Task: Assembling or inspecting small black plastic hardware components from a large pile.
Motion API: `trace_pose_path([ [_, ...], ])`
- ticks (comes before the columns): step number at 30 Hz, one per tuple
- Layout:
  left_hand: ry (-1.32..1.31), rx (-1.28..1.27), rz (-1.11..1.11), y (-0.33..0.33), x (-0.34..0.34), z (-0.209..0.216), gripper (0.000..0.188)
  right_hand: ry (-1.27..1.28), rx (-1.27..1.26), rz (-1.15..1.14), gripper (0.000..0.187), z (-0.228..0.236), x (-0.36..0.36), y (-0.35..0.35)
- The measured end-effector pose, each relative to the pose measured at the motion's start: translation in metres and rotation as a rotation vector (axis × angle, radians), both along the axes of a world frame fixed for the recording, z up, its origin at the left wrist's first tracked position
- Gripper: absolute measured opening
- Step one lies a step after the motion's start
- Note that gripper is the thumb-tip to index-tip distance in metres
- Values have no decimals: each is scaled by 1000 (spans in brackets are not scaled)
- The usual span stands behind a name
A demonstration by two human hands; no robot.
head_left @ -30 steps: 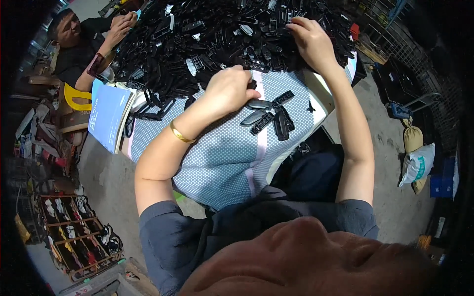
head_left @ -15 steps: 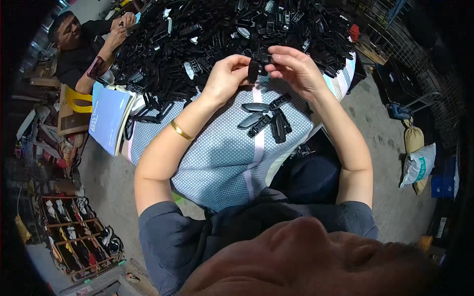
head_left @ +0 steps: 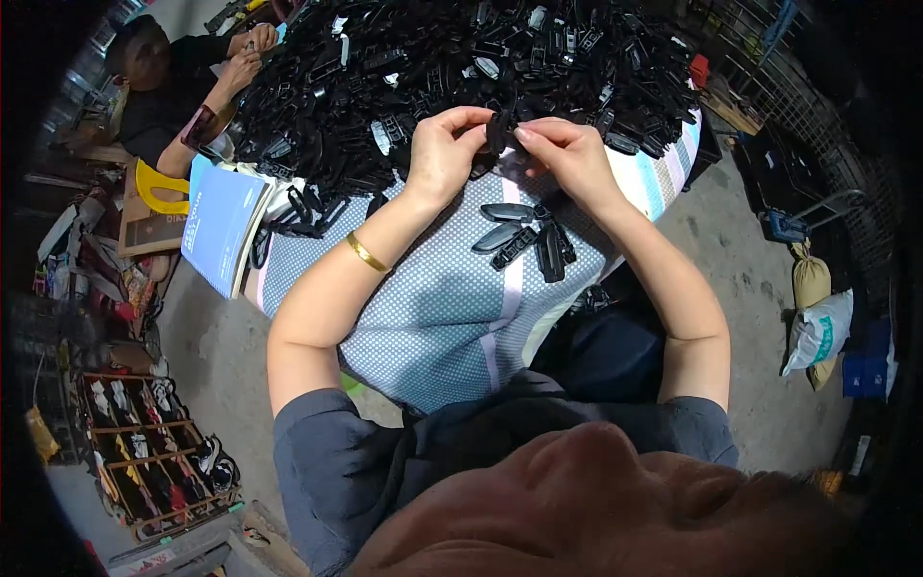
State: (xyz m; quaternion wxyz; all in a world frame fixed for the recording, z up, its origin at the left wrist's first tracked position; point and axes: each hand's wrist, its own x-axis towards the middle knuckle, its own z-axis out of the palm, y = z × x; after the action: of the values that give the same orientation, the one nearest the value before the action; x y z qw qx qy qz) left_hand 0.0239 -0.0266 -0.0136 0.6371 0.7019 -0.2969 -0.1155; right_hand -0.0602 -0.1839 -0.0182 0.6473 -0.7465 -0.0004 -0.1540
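Between thumb and fingers, my left hand [head_left: 442,159] grips a small black elongated plastic part [head_left: 497,133], held upright above the cloth. My right hand [head_left: 575,163] closes in a pinch at that part's right edge; its fingertips hide the exact contact. Just below the hands, a small group of similar black plastic pieces [head_left: 550,252] lies fanned out on the patterned cloth [head_left: 423,308]. Beyond my hands spreads a large heap of black plastic parts [head_left: 423,58], some with shiny faces.
A blue-covered book [head_left: 221,226] lies at the cloth's left edge, beside a yellow curved object [head_left: 162,189]. At the far left, a co-worker [head_left: 144,82] handles something at the heap. A white sack [head_left: 819,332] stands right; a divided wooden rack [head_left: 159,452] sits lower left.
My right hand has moved slightly down and inward, its spread fingers closing to a pinch beside the part. My left hand keeps its hold. The view has shifted a little.
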Motion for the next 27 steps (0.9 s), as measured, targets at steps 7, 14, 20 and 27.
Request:
trace_pose_path([
  [7, 138, -255, -35, -5, -28, 12, 29, -412, -406, -272, 15, -4, 5, 8],
  [14, 188, -356, -135, -2, -14, 15, 25, -142, -263, -136, 24, -1, 6, 4],
  [20, 58, -226, -255, 4, -7, 16, 26, -229, -493, -51, 22, 6, -3, 8],
  [27, -313, 218, -197, 8, 2, 27, 28, 99, -819, 167, 29, 23, -3, -28],
])
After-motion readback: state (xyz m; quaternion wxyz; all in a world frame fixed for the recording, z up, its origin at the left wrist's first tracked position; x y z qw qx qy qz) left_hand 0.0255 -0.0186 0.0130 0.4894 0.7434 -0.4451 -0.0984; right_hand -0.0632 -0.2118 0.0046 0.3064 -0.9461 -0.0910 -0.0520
